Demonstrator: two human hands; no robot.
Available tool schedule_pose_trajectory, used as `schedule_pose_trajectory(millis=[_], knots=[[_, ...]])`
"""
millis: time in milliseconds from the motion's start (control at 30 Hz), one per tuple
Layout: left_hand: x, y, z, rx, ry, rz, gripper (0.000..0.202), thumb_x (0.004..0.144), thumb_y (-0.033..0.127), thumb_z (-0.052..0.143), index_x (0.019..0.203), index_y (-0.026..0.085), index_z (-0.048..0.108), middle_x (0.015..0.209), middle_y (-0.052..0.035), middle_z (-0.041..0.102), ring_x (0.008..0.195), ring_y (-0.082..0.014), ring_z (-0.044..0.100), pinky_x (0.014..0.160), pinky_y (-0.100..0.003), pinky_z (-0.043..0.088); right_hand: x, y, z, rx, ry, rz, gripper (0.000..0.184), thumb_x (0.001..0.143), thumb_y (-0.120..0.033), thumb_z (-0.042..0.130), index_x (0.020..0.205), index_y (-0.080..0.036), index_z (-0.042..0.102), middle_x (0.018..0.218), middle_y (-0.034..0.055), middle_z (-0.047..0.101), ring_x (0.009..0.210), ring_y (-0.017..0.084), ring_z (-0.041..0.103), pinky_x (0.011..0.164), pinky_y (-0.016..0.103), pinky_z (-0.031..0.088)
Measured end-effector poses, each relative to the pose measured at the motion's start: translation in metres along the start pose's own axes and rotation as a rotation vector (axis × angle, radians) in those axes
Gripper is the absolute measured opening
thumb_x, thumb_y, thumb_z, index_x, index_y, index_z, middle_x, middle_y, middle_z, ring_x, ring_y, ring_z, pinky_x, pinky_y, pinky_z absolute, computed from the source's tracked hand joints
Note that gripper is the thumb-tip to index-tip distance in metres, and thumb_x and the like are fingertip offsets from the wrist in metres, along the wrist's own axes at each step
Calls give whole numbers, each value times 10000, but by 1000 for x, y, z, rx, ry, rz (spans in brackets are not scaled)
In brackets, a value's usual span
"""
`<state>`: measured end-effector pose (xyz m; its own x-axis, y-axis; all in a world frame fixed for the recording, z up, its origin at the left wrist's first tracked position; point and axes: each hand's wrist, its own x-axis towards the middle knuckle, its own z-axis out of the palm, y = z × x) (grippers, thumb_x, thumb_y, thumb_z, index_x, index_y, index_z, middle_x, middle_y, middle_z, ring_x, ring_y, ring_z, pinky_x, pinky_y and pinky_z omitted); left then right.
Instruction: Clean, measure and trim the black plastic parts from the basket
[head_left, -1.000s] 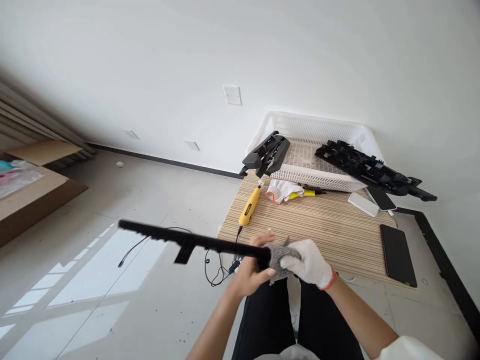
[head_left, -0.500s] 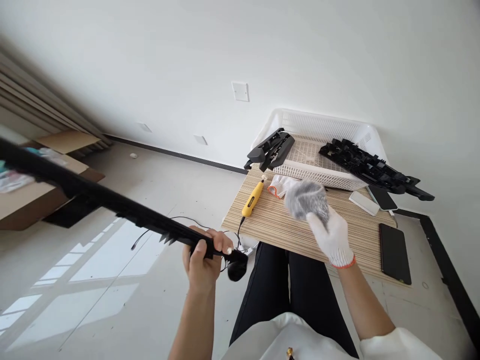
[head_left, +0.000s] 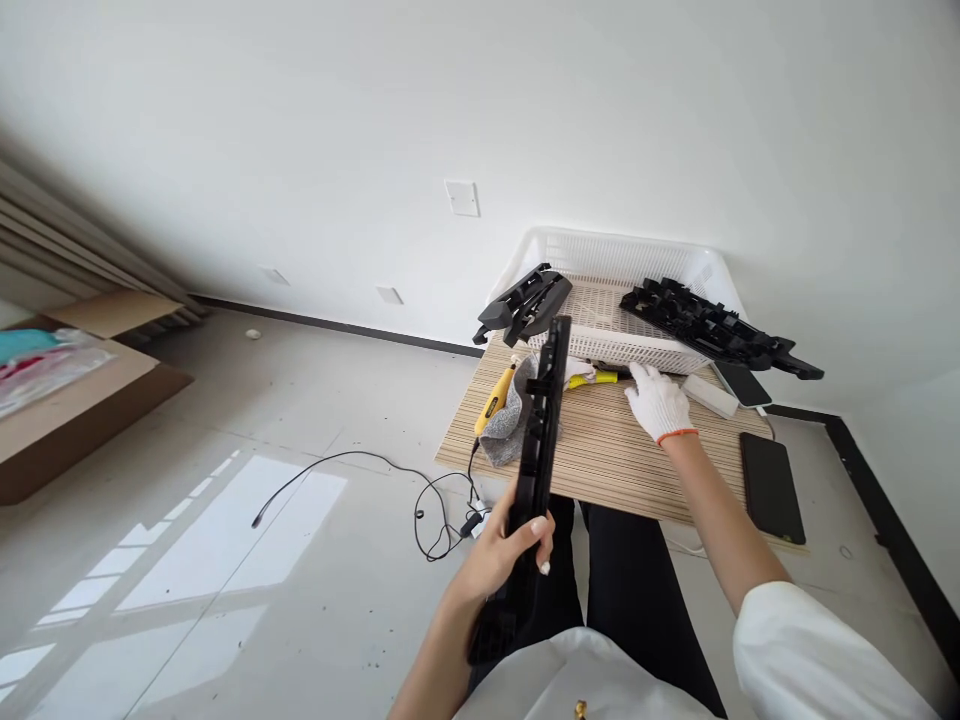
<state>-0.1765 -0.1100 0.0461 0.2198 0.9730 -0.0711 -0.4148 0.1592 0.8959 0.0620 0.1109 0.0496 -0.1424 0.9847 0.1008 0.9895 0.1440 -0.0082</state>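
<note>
My left hand, bare, is closed around a long black plastic trim part. The part stands nearly upright over my lap, its upper end in front of the table. My right hand wears a white knit glove with an orange cuff. Its fingers look slightly apart, at the black end of a slim yellow-and-black tool lying by the basket; whether they touch it is unclear. A grey cloth lies at the table's left side, partly behind the trim part, against a yellow corded hand tool.
A white plastic basket stands at the back of the wooden table, with black plastic parts lying across it. A white box and a black phone are at the right. Cables trail over the floor.
My left hand has swung the trim part from a leftward slant to nearly upright. My right hand has let go of the grey cloth at the table's left and moved to the yellow-and-black tool.
</note>
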Motion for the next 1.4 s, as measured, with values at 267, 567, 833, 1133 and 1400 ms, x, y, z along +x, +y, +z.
schedule_pose_trajectory(millis=[267, 567, 833, 1133, 1400], knots=[[-8, 0, 0, -102, 82, 3, 219, 934, 404, 605, 1006, 215, 523, 679, 39, 529, 460, -74, 482, 491, -240, 465, 26, -1, 40, -67, 122, -27, 254, 953, -295, 511, 1127, -206, 674, 1055, 137, 589, 878, 240, 561, 643, 314, 396], [4, -4, 1, -111, 92, -64, 262, 895, 428, 651, 941, 209, 513, 665, 43, 508, 462, -78, 479, 472, -241, 483, 17, -1, 50, 90, 337, -9, 287, 946, -299, 489, 1137, -222, 690, 1064, 122, 590, 897, 253, 534, 691, 346, 398], [51, -22, 10, -164, 103, -21, 275, 888, 440, 645, 1005, 232, 508, 639, 62, 503, 430, -65, 443, 439, -202, 436, -20, 3, 58, 447, 579, 94, 337, 899, -213, 513, 1191, -249, 678, 1257, 112, 599, 1129, 272, 548, 965, 421, 456], [100, -48, 9, -29, 227, 20, 316, 829, 419, 712, 1004, 198, 571, 739, 24, 632, 486, -68, 508, 500, -210, 456, -20, -2, 55, 446, 452, -136, 385, 914, -185, 480, 1270, -232, 620, 1311, 83, 626, 1057, 233, 638, 868, 361, 530], [123, -47, 10, -81, 191, -7, 523, 824, 387, 729, 1295, 240, 555, 1080, -56, 730, 555, -95, 608, 748, -344, 579, -20, -1, 57, 582, 470, -130, 428, 804, -72, 461, 1179, -220, 604, 1329, 71, 621, 1153, 215, 621, 890, 345, 535]])
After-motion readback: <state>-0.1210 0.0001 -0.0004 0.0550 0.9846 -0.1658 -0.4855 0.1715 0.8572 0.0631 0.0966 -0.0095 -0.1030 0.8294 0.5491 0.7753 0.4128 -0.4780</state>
